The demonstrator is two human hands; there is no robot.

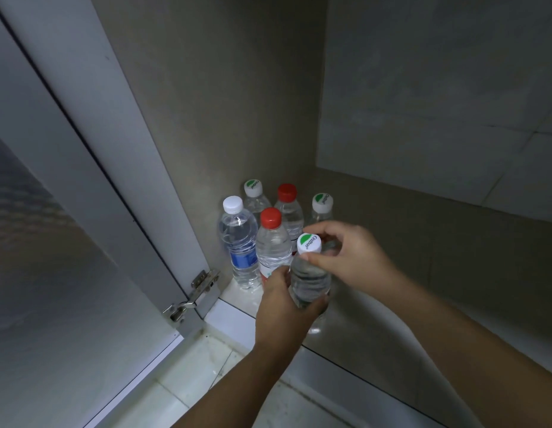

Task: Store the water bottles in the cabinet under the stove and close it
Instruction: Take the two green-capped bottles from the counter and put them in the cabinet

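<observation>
Currently the left hand [279,304] wraps the lower body of a clear water bottle [310,279] standing at the front edge of the cabinet floor [423,273], near the front left corner; its fingers [315,304] curl around the ribbed barrel, pressed against the plastic. The right hand [352,251] sits at the top, thumb and forefinger pinching the white and green cap [309,244]. Just behind, toward the left wall, five more bottles stand upright and close together: a blue-label bottle [239,245], two red-cap bottles [273,242] and [287,205], and two others with green-marked caps [253,188] and [322,202].

Judging by the water level, the held bottle is full, so moderately heavy for its size, and its thin wall likely dents under a hard squeeze. The barrel looks smooth and could slip if wet; the ribs and the stiff cap give the surest purchase. The cabinet door [67,242] stands open at the left, hinge [191,295] exposed.
</observation>
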